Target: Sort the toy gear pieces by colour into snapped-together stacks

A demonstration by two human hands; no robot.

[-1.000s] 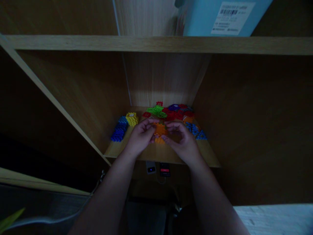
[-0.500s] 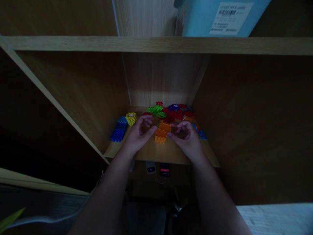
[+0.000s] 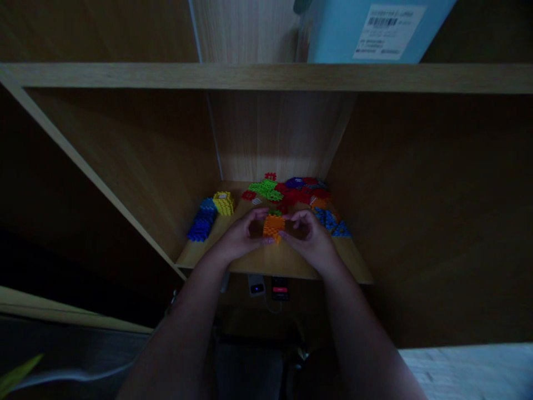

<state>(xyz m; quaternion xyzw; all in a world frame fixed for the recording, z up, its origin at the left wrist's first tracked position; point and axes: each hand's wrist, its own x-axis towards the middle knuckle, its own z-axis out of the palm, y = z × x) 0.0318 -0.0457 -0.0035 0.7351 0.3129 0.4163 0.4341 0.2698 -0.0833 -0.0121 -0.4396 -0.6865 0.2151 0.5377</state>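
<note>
In the middle of the shelf, a small stack of orange notched plastic tiles (image 3: 273, 223) stands between my hands. My left hand (image 3: 244, 236) curls round its left side, with the thumb at the lower front and fingers behind the upper left edge. From the other side, my right hand (image 3: 310, 239) presses its thumb on the lower right front, fingers bent near the top right. Green tiles (image 3: 275, 212) show just behind the orange ones. Farther left are a yellow tile stack (image 3: 225, 204) and a row of blue tiles (image 3: 202, 222).
A pile of red tiles (image 3: 293, 194) lies at the back, with green tiles (image 3: 266, 189) beside it. Blue triangular tiles (image 3: 331, 221) lie at right. A phone (image 3: 280, 289) and a small device (image 3: 257, 286) sit below. Overhead runs a shelf board (image 3: 266, 76) bearing a blue box (image 3: 333, 33).
The orange tile that stuck up at the upper right has come down onto the stack. Both hands have moved slightly closer together, the left thumb lower.
</note>
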